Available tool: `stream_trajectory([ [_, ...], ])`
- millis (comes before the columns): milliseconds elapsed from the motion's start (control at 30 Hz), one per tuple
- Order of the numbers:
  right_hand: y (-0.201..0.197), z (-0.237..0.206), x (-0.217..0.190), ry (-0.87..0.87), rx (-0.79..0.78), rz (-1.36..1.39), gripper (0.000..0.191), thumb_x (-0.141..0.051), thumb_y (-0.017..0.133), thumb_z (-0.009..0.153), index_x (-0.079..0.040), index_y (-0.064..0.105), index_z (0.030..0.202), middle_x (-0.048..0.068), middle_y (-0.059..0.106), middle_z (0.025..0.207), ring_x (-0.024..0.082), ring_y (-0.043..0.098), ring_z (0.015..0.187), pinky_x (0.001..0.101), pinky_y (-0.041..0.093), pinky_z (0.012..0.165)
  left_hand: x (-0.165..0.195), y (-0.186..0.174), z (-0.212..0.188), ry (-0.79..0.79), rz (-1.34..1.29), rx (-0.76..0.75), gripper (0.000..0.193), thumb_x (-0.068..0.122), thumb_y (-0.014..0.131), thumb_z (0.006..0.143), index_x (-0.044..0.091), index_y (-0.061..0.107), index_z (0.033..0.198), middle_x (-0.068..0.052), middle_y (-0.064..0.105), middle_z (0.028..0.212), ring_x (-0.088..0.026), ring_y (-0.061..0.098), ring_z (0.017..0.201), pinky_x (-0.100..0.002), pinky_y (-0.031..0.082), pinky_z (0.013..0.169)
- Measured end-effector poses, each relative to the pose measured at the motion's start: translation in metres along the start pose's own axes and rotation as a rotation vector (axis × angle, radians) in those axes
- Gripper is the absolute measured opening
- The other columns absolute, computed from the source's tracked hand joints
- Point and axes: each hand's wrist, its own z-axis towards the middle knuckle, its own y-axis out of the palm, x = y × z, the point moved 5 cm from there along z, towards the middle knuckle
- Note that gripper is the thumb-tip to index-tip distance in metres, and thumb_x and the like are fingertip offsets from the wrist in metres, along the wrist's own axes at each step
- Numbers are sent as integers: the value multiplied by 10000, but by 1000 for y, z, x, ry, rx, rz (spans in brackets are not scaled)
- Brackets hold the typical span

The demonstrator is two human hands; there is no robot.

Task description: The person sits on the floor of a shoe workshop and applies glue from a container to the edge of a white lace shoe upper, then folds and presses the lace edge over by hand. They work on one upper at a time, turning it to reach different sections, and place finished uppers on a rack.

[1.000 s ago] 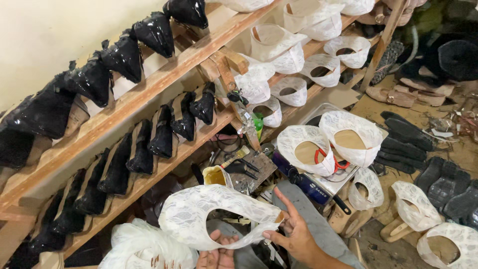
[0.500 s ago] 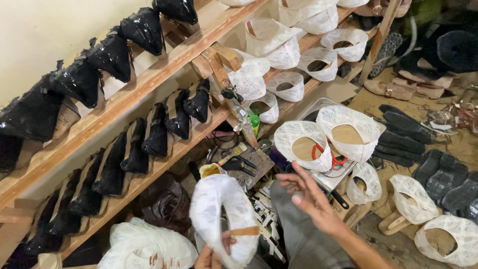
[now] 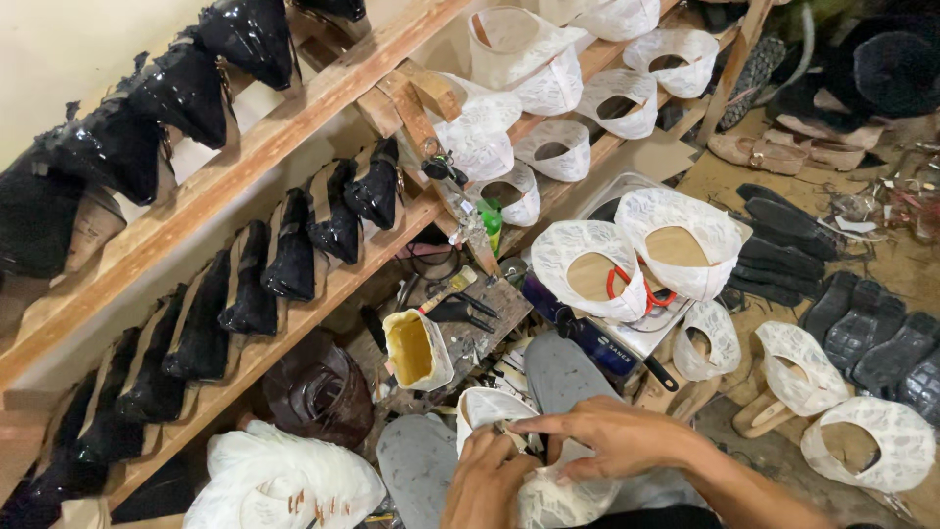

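A: Since the earlier moment the white lace shoe upper (image 3: 543, 470) had come down from in front of the person to the lap; both hands had closed over it; the view had also shifted a little along the shelves.

B: How were the fingers placed?

A: The left hand (image 3: 487, 482) was curled on the near edge of the upper, its fingers pressed together and pinching the lace; the right hand (image 3: 612, 439) lay across the top, its fingers stretched to the left and pressing on the rim; the two hands were touching each other.

B: And what lay around them?

A: The upper rested between the knees, on grey trousers (image 3: 558, 377); just beyond stood a small yellow-stained glue pot (image 3: 416, 348) on a cluttered work surface (image 3: 480, 323); to the left the wooden shelf (image 3: 294, 137) carried black pointed shoes (image 3: 343, 211) in rows; to the right more white lace uppers (image 3: 676, 240) lay on lasts, and black soles (image 3: 862, 338) were spread on the floor.
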Motion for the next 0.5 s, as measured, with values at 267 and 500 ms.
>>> stream_trajectory([
  [267, -58, -24, -5, 227, 360, -115, 808, -175, 733, 845, -269, 398, 1574, 45, 751, 978, 219, 694, 683, 375, 528, 643, -23, -27, -29, -210, 46, 534, 351, -7, 711, 796, 101, 770, 1125, -168, 659, 1220, -346, 604, 1249, -551, 361, 1156],
  [500, -176, -21, 59, 278, 711, -323, 705, -177, 715, 869, -178, 406, 1502, 110, 692, 900, 257, 650, 735, 388, 518, 687, -131, -2, -126, -474, 170, 761, 315, 36, 677, 839, 122, 761, 1130, -178, 646, 1188, -329, 657, 1135, -442, 516, 994],
])
